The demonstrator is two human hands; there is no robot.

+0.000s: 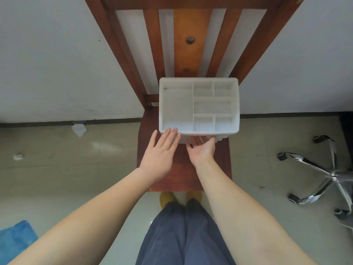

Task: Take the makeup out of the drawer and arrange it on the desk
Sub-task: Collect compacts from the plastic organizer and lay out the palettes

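Organizer: a white plastic organizer [198,106] with open top compartments, all looking empty, sits on the seat of a wooden chair [183,169], toward the seat's back edge and against the backrest.
Drawer: a drawer [200,138] shows just under the organizer's front rim, facing the person; only a sliver is visible, and no makeup can be seen yet.
Right hand: the right hand [201,150] is palm-up at the drawer front, its fingers [196,140] curled under the rim; whether they are actually gripping it is hard to tell.
Left hand: the left hand [160,152] lies flat, palm down, with released fingers [172,132] touching the organizer's front left corner, seemingly to steady it.
Step in hand: opening the drawer, by my reading; nothing is out yet.
Next move: likely a straight pull toward the seat's front edge while the left hand keeps the light box from sliding.
Surroundings: tiled floor [76,169], office-chair base [324,173] to the right.
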